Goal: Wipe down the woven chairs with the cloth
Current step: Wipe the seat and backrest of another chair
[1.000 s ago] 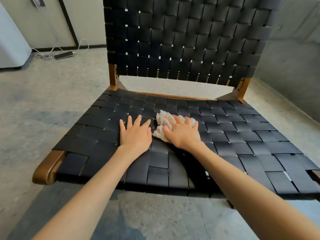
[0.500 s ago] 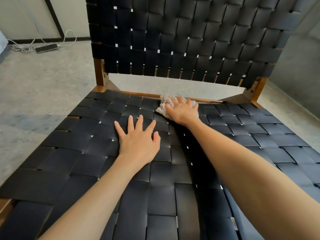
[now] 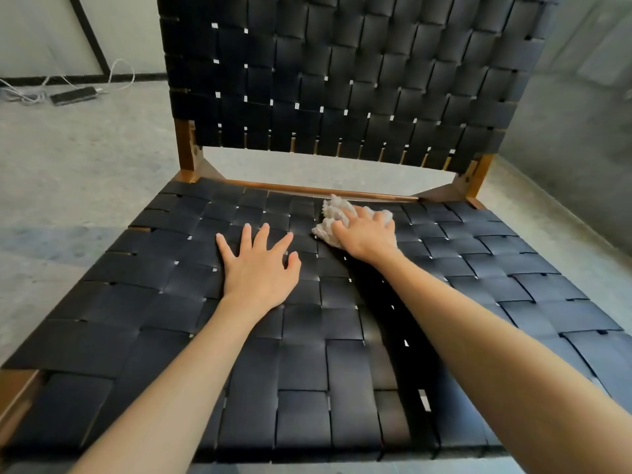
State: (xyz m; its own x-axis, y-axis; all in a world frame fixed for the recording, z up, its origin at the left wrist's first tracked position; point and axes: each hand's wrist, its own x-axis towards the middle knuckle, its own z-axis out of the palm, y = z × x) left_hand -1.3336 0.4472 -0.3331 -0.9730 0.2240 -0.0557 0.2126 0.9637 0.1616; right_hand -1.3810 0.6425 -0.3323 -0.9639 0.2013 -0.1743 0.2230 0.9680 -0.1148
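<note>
- the right hand (image 3: 367, 234) makes the grip: its fingers are curled over the bunched cloth (image 3: 327, 218), clamped on it and pressing it into the weave.
- the cloth sits at the far edge of the chair seat (image 3: 164, 302), right of centre, just short of the wooden rail (image 3: 294, 189). its ragged edge pokes out on the hand's left and far sides.
- the left hand (image 3: 260, 271) lies flat on the seat, just left of the cloth and nearer, fingers spread and holding nothing.
- the backrest (image 3: 342, 80) rises beyond an open gap.
- risk: a loose edge could catch in the slits between straps and drag the cloth out of the grip.
- risk: a stroke pushed past the rail would likely drop the cloth through the gap to the floor (image 3: 68, 165).
- risk: heavy leaning on the flat hand may sag the straps.
</note>
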